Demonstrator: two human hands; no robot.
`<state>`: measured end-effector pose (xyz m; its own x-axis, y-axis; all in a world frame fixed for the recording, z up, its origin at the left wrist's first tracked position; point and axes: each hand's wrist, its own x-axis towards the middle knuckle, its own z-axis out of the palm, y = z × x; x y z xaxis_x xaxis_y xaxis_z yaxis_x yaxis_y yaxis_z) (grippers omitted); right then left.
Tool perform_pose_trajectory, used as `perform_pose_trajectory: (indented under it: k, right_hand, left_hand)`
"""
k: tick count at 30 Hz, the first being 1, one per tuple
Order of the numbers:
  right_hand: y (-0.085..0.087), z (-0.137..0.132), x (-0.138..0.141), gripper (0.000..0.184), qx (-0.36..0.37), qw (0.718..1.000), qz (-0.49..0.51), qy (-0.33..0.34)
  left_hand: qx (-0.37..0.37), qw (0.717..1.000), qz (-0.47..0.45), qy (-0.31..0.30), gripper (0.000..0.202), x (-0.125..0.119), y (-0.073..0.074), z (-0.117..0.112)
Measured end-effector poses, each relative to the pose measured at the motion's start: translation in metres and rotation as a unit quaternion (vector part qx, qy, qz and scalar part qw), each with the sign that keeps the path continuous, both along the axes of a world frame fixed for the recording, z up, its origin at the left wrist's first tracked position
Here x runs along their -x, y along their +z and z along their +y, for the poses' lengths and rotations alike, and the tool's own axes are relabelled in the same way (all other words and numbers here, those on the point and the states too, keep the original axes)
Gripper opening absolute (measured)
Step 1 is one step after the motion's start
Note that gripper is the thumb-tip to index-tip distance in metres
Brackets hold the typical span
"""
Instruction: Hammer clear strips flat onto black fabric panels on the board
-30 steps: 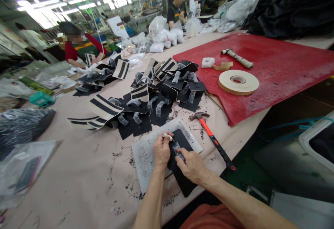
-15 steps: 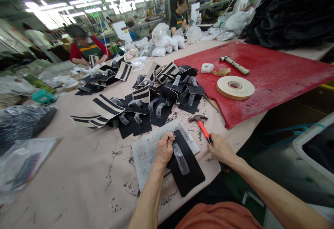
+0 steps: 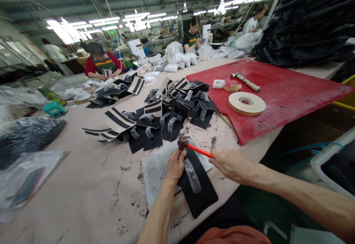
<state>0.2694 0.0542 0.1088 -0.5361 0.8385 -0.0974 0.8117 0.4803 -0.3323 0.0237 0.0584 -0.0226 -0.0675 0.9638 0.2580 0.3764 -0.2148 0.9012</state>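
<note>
My right hand (image 3: 227, 163) is closed around the orange handle of a claw hammer (image 3: 200, 150). The hammer's dark head is over the top of a short metal punch (image 3: 182, 150), which my left hand (image 3: 176, 165) grips upright. Beneath that hand lies a black panel (image 3: 203, 196) with a strap wrapped in clear plastic (image 3: 192, 175). The panel's upper end rests on a pale, speckled board (image 3: 155, 171); its lower end reaches past the board. My fingers and the hammer head hide most of the punch and its tip.
Behind the board is a pile of similar black panels (image 3: 149, 138), some showing striped undersides. On a red sheet (image 3: 288, 96) at right lie a tape roll (image 3: 246, 103) and a second hammer (image 3: 246, 82). Plastic bags (image 3: 36, 177) are at left. Co-workers (image 3: 101, 62) work across the table.
My right hand has brought the hammer left, from beside the board to over the punch. The left hand stays on the punch and panel. The camera view has tilted up slightly.
</note>
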Motion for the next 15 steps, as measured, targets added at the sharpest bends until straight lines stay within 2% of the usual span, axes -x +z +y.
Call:
perform_pose_trajectory:
  k: [2,4,6,7,10,12,13,15]
  right_hand:
    - [0.011,0.002,0.002,0.018,-0.022,1.0,-0.015,0.007]
    - [0.019,0.002,0.006,0.023,-0.07,0.997,0.024,-0.038]
    - [0.021,0.0,0.009,0.028,-0.101,0.99,0.059,-0.079]
    - [0.018,-0.001,0.009,0.027,-0.096,0.991,0.054,-0.077]
    - [0.009,-0.003,0.007,0.018,-0.037,0.999,-0.025,0.006]
    - [0.01,-0.001,0.005,0.017,-0.023,0.998,-0.039,0.041]
    - [0.014,0.0,0.004,0.018,-0.039,0.999,-0.02,0.028]
    - [0.024,0.001,0.005,0.025,-0.091,0.994,0.05,-0.04]
  left_hand:
    - [0.004,1.0,-0.004,0.001,0.021,0.0,0.0,0.0]
    - [0.008,1.0,-0.014,0.003,0.02,0.0,-0.001,0.0]
    - [0.009,1.0,-0.019,0.003,0.02,0.0,-0.001,0.0]
    - [0.009,1.0,-0.017,0.002,0.02,0.0,-0.001,0.0]
    - [0.017,1.0,0.001,-0.001,0.02,0.0,0.002,-0.001]
    - [0.017,1.0,0.009,-0.003,0.02,0.0,0.004,-0.001]
    - [0.012,1.0,0.009,-0.005,0.02,0.0,0.005,-0.001]
    - [0.0,1.0,0.003,-0.006,0.02,0.0,0.005,-0.001]
